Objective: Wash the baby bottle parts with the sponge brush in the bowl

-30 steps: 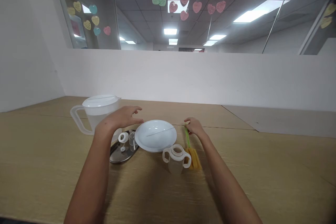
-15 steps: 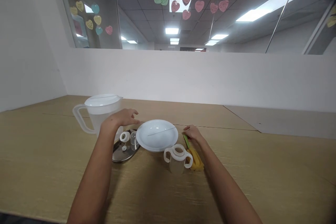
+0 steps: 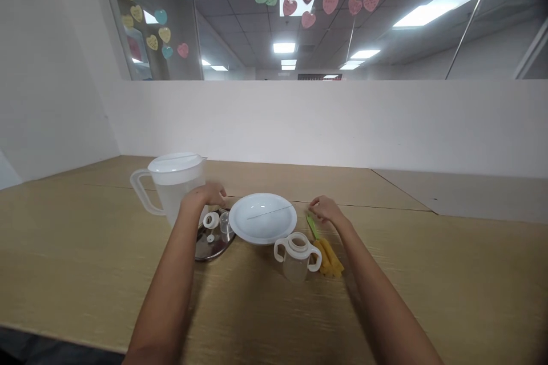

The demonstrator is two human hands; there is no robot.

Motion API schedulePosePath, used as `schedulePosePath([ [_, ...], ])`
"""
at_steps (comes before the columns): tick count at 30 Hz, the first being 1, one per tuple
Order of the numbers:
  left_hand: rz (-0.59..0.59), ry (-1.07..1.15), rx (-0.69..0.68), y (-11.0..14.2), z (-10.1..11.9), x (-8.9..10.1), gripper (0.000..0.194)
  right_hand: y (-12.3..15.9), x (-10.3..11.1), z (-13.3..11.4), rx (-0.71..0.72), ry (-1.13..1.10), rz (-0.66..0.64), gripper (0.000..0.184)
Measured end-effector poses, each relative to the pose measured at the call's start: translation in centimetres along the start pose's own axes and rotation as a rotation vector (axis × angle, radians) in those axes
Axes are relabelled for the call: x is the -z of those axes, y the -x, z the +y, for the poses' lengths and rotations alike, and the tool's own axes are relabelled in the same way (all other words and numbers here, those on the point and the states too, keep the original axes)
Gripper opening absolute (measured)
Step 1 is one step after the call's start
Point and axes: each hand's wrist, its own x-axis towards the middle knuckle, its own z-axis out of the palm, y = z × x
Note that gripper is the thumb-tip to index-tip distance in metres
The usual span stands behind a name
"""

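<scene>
My left hand (image 3: 210, 194), partly blurred, is above the far edge of a round metal tray (image 3: 209, 251), between a pitcher and a bowl. Its fingers look apart, with nothing visible in them. On the tray lie a white bottle collar ring (image 3: 211, 220), a clear cap (image 3: 225, 223) and a small white piece (image 3: 210, 238). My right hand (image 3: 325, 209) hovers just above the green handle of a yellow sponge brush (image 3: 329, 259), fingers slightly apart and off the handle. Left of the brush stands a clear baby bottle (image 3: 296, 265) with two white handles and an open top.
A white oval bowl (image 3: 262, 219) sits in the middle, with a thin dark line across its inside. The lidded translucent pitcher (image 3: 175, 182) stands at the left. Behind the wooden table (image 3: 428, 285) rises a white wall (image 3: 278, 120) below a window with heart-shaped notes.
My right hand has let go of the sponge brush's handle and lifted slightly. The left hand has moved a little, its fingers lower near the tray. The view has shifted slightly.
</scene>
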Motion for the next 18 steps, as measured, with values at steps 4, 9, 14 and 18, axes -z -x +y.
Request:
schedulePosePath([
  [4, -0.044, -0.027, 0.031, -0.8, -0.3, -0.6, 0.053, 0.8, 2.4, -1.7, 0.082, -0.048, 0.022, 0.027],
  [9, -0.099, -0.053, 0.086, -1.7, -0.2, -1.2, 0.046, 3.1, 5.1, -4.4, 0.190, -0.069, 0.053, 0.029],
  [14, -0.139, -0.043, 0.115, -2.1, -0.5, -1.6, 0.042, 5.7, 6.2, -6.9, 0.273, -0.038, 0.046, 0.027],
  [18, -0.140, -0.032, 0.136, -2.5, -1.1, -2.0, 0.040, 7.3, 6.6, -8.4, 0.325, -0.007, 0.011, 0.026],
])
